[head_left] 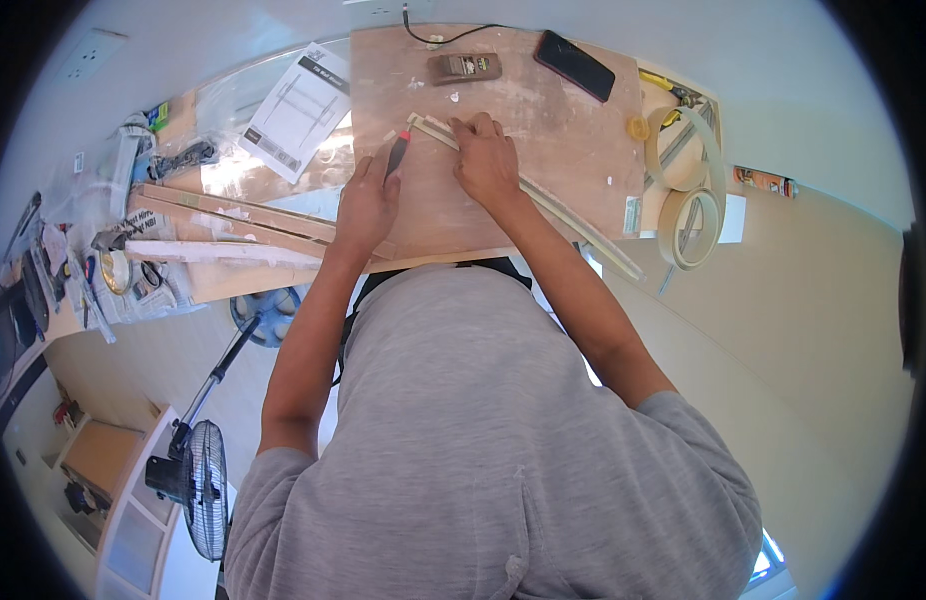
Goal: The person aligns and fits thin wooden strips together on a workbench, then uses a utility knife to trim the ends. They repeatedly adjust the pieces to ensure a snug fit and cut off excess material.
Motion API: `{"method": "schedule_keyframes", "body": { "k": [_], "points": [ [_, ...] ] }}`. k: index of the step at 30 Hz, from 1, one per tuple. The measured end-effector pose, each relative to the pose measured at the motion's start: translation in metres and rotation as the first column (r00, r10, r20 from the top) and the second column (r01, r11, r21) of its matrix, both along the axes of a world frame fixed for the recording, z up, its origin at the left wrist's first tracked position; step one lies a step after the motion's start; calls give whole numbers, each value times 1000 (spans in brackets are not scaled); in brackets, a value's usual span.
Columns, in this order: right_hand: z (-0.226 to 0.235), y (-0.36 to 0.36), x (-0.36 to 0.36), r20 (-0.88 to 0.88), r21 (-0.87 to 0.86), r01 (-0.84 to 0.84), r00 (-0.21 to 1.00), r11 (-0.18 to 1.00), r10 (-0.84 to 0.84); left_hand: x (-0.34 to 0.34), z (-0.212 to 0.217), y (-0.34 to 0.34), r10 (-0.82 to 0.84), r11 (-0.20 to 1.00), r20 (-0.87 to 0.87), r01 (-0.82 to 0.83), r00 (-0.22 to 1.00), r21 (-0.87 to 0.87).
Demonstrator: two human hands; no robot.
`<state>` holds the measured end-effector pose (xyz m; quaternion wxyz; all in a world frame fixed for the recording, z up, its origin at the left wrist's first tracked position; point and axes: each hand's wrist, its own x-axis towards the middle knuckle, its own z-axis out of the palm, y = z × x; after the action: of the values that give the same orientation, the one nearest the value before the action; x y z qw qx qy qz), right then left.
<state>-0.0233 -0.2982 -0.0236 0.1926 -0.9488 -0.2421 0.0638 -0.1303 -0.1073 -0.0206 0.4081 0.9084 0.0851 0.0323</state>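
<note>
My left hand [368, 205] is closed around a slim hand tool [397, 154] with a black and red handle. The tool points away from me, and its tip meets the far end of a long pale wooden strip [575, 224]; its exact kind is too small to tell. My right hand [487, 158] grips the same strip near that far end, fingers curled over it. From there the strip runs slantwise under my right forearm and past the near right edge of the wooden board [543, 130] on the table.
A brown block [465, 68] and a black phone [575, 66] lie at the back. A printed sheet [296, 111] and several wooden planks [228, 222] are on the left. Rolls of pale edging band [689, 232] sit on the right; a standing fan [205, 490] is lower left.
</note>
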Motion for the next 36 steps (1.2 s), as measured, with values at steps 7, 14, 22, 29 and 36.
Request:
{"method": "schedule_keyframes", "body": {
  "k": [7,14,22,29,36],
  "points": [
    [-16,12,-9,156,268,-53,988,962,11,7,0,7,-33,999,-42,33,999,-10],
    [-26,17,-6,117,317,-27,993,948,-11,-6,1,0,11,998,-72,-15,997,-61],
    [-19,24,-3,76,284,15,996,959,-38,-8,1,-3,2,996,-80,-9,997,-86],
    [-21,31,3,58,122,-49,997,991,43,-9,2,-1,-19,999,-110,15,994,-37],
    [-23,37,3,66,-3,-45,997,999,45,-4,6,6,-55,997,-191,44,980,-63]
  ]
}}
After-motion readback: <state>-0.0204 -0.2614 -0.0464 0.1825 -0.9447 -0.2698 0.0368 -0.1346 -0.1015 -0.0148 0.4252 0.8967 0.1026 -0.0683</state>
